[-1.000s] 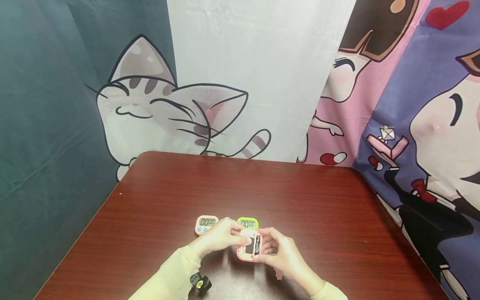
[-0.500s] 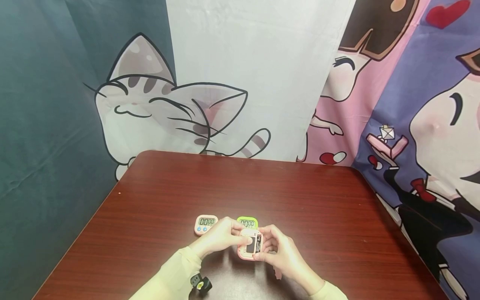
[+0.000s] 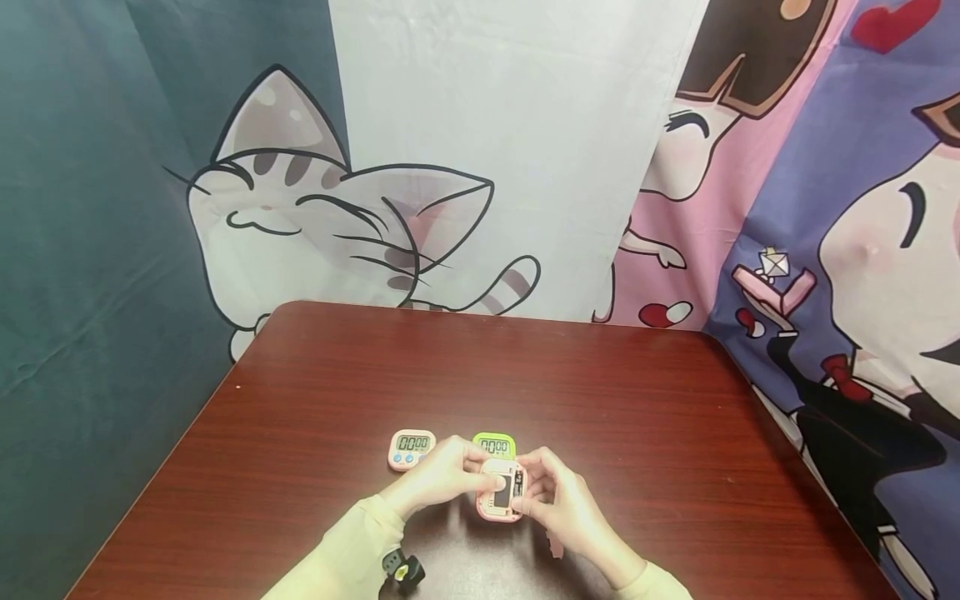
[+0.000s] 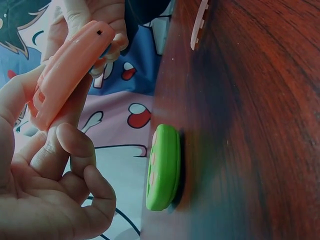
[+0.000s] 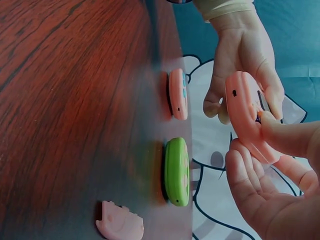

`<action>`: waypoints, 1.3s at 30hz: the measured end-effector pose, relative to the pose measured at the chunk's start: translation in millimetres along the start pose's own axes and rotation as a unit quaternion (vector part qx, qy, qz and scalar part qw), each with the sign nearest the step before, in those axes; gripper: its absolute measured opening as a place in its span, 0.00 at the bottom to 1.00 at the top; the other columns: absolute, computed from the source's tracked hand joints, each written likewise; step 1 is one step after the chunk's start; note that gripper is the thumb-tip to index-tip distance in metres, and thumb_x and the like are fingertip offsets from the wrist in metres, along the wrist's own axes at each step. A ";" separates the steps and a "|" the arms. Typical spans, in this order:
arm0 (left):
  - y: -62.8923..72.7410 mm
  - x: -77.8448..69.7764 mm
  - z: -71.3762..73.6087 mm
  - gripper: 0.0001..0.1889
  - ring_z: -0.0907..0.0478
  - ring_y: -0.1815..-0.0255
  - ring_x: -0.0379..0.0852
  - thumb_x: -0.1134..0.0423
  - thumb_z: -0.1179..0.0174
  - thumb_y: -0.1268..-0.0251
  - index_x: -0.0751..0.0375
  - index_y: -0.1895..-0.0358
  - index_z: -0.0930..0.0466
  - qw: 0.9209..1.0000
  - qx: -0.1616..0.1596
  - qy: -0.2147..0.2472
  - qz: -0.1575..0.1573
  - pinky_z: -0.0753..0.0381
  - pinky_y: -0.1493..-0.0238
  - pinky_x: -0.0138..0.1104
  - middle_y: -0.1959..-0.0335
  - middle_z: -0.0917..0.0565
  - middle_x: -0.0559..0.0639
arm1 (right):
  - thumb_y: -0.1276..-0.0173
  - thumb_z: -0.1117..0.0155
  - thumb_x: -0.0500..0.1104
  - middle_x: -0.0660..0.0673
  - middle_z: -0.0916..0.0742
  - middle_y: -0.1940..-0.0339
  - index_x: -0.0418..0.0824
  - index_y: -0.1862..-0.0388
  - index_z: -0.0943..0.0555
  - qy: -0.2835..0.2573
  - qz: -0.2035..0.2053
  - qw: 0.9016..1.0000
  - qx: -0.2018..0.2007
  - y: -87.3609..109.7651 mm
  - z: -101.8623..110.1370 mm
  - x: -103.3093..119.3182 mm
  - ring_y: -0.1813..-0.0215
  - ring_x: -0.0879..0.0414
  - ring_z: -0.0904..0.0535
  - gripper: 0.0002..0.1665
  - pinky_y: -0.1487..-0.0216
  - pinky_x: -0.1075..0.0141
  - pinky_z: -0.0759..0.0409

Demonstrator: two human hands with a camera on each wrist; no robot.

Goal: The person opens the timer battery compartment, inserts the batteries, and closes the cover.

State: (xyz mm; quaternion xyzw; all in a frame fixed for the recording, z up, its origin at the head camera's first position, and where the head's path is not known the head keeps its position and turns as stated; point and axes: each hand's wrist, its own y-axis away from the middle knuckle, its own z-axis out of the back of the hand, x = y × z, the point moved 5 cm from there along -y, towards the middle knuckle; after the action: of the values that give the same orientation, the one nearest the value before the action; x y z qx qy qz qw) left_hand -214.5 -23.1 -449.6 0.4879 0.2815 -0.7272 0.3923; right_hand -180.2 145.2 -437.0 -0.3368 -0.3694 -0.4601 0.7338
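Observation:
Back side up, a pink digital timer [image 3: 493,510] is held above the table between both hands. Its battery compartment is uncovered, with a dark battery [image 3: 518,481] inside along the right edge. My left hand [image 3: 444,473] pinches the timer, thumb across its back. My right hand [image 3: 564,507] holds the opposite side, the thumb pressing at the battery compartment and the fingers underneath, as the right wrist view shows. Below lies a loose pink battery cover [image 5: 120,222], mostly hidden by the right hand in the head view.
A green timer [image 3: 493,442] lies just behind the held timer, partly overlapped by it. Another pink timer [image 3: 412,446] with blue buttons sits to the left. All are on a dark red wooden table [image 3: 480,367], with printed cloth hanging behind it.
My right thumb has shifted from the timer's lower corner up onto the battery compartment. The left hand keeps its grip, and the things on the table stay put.

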 end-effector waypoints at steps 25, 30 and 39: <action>-2.3 7.9 -0.6 0.09 0.21 0.71 0.35 0.58 0.35 0.42 0.60 0.66 0.15 0.999 -0.001 0.035 0.022 0.25 0.66 0.28 0.72 0.15 0.45 | 0.38 0.32 0.49 0.57 0.18 0.68 0.43 0.39 0.27 0.095 0.023 0.995 -0.012 6.1 6.1 -10.7 0.66 0.66 0.21 0.30 0.63 0.67 0.20; -1.9 8.4 -0.4 0.09 0.20 0.69 0.36 0.57 0.34 0.42 0.61 0.65 0.16 0.999 0.002 0.035 0.026 0.24 0.63 0.28 0.71 0.14 0.47 | 0.40 0.32 0.50 0.54 0.16 0.66 0.43 0.56 0.17 0.163 0.013 0.986 -0.033 13.2 14.0 -22.9 0.61 0.60 0.18 0.16 0.58 0.63 0.20; -2.4 8.4 0.0 0.09 0.21 0.71 0.34 0.56 0.35 0.41 0.58 0.66 0.16 0.999 0.012 0.030 0.025 0.25 0.66 0.27 0.73 0.15 0.44 | 0.53 0.23 0.43 0.57 0.21 0.75 0.40 0.59 0.16 0.218 -0.015 0.975 -0.042 22.7 18.7 -41.0 0.70 0.65 0.27 0.21 0.66 0.69 0.27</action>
State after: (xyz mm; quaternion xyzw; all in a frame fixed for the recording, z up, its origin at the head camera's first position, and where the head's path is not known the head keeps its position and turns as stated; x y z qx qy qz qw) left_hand -218.3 -24.3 -457.3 0.5211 0.2723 -0.7052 0.3962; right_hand -176.0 186.2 -466.1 -0.2529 -0.1856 -0.5489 0.7748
